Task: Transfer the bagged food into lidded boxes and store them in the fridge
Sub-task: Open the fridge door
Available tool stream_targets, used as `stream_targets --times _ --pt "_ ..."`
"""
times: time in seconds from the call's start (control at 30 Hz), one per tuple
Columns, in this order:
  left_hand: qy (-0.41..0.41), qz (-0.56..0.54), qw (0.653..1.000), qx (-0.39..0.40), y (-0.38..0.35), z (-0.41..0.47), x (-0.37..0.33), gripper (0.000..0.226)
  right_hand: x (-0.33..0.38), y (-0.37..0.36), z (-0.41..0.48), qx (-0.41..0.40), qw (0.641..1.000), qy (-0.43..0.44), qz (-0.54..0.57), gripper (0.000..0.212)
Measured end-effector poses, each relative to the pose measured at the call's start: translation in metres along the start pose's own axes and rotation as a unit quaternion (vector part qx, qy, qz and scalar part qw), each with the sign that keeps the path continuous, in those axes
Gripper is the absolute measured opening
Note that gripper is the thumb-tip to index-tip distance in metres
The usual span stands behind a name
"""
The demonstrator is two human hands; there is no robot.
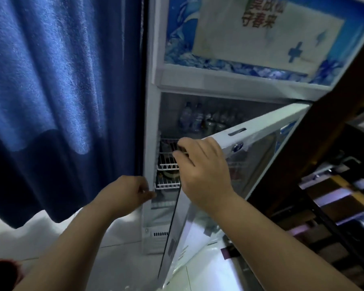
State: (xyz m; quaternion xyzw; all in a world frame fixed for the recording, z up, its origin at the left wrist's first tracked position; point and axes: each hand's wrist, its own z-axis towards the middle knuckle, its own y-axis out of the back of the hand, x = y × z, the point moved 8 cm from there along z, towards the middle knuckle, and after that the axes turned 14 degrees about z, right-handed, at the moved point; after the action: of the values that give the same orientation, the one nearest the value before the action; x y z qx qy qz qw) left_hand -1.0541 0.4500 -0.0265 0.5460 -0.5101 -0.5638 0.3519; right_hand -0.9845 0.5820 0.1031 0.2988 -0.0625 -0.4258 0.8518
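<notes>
Setting: blue curtain [61, 91] hangs on the left above a pale tiled floor [118, 259]; a dark rack [334, 206] stands on the right.
Appliance: white fridge [153, 122] stands upright just beside the curtain, its glass door [261, 154] swung part open.
Inside: bottles [193, 118] on the top level, white wire shelves [168, 164] below them.
Right side: right hand [202, 171] holds the door, fingers [183, 148] curled over its free edge near the top corner.
Left side: left hand [124, 194] sits at the fridge's left frame, fingers curled against it; I cannot tell whether they grip it.
</notes>
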Motion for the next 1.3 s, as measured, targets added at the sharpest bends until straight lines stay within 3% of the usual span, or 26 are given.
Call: stream_targets --times 0.13,0.33,0.5,0.63,0.93,1.3 --pt "-0.041 -0.009 0.999 0.011 -0.018 -0.033 -0.048 0.020 -0.005 0.068 -0.039 -0.042 0.996 -0.081 -0.002 0.024" --pt "-0.116 0.029 0.993 0.016 -0.026 -0.061 -0.116 0.024 -0.025 0.149 -0.093 0.008 0.980 -0.197 -0.036 0.022" --pt "-0.187 0.062 0.980 0.031 -0.036 -0.075 -0.165 0.020 -0.044 0.202 -0.139 0.034 0.948 -0.293 -0.121 0.033" --pt "-0.244 0.084 0.965 0.044 -0.044 -0.091 -0.199 0.022 -0.062 0.241 -0.166 0.094 0.905 -0.352 -0.220 0.040" --pt "-0.302 0.114 0.945 0.048 -0.051 -0.125 -0.247 0.027 -0.117 0.296 -0.222 0.263 0.769 -0.496 -0.306 0.045" --pt "-0.269 0.114 0.956 0.024 -0.050 -0.128 -0.274 0.028 -0.159 0.331 -0.235 0.300 0.725 -0.544 -0.297 0.047"
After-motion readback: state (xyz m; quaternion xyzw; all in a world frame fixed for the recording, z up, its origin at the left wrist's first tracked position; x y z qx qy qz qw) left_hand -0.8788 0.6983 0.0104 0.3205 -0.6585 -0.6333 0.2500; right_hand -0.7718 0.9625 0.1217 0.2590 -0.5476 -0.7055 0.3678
